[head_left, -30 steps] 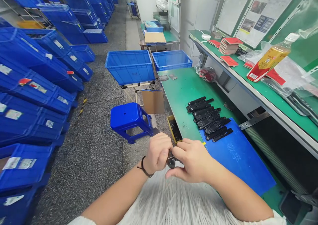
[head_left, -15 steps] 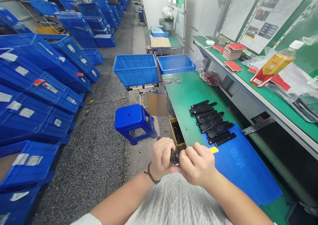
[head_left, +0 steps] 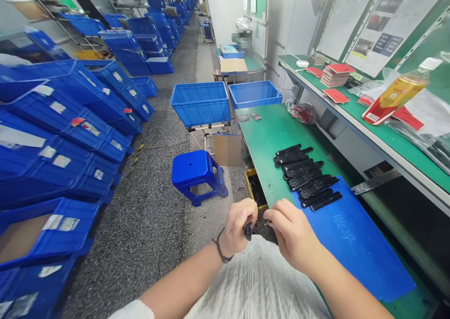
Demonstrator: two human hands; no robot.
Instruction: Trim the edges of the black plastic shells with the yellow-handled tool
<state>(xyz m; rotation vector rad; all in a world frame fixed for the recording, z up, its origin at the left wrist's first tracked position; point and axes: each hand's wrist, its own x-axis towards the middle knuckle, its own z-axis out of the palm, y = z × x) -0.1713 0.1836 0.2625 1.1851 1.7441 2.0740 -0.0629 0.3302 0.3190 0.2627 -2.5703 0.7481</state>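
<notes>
My left hand [head_left: 239,225], with a dark band on its wrist, is wrapped round a black piece [head_left: 248,231] whose rounded end pokes out below the thumb. My right hand [head_left: 290,232] is a short way to the right, its fingers curled and pinched together; what they hold, if anything, is too small to make out. Several long black parts [head_left: 305,176] lie in a row on the green table [head_left: 263,136], partly over a blue sheet [head_left: 355,244] with writing on it.
A yellow-rimmed bin [head_left: 250,187] stands below the table's left edge. Beyond are a blue stool [head_left: 193,166] and blue crates [head_left: 200,103]. Stacked crates [head_left: 70,131] line the left. On the right shelf are a bottle [head_left: 401,94] and red cards [head_left: 335,75]. A person [head_left: 84,2] is far left.
My hands have come apart; the right has let go of the black piece and moved right, while the left keeps it. The yellow item by my right hand is out of sight. The view has shifted left.
</notes>
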